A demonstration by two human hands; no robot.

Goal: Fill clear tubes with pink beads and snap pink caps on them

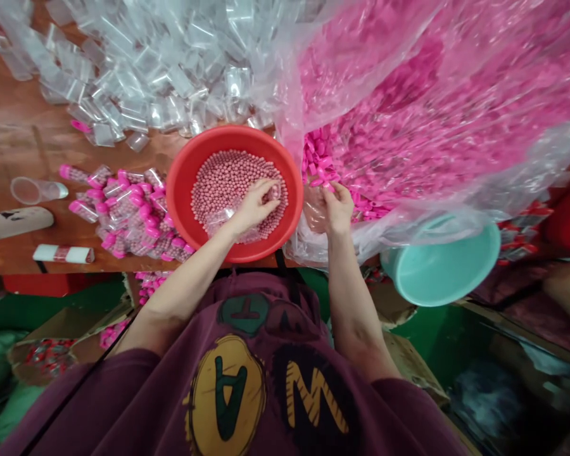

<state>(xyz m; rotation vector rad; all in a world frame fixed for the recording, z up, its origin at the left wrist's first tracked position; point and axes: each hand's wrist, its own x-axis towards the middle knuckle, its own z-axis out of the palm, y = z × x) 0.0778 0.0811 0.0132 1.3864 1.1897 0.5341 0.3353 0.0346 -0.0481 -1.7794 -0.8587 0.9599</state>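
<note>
A red basin (185, 171) full of small pink beads (228, 180) stands at the table's near edge. My left hand (255, 206) is inside it, fingers curled round a small clear tube (274, 190) held over the beads. My right hand (337, 206) reaches to the mouth of a big clear plastic bag (432, 114) full of pink caps (320, 161), its fingers pinched at a cap at the bag's opening. Left of the basin lies a heap of filled clear tubes with pink caps (128, 212).
A pile of empty clear tubes (161, 69) covers the far table. A clear cup (35, 189), a white roll (14, 223) and a white-red stick (63, 254) lie at the left. A teal basin (439, 272) sits at right, below the bag. Cartons stand under the table.
</note>
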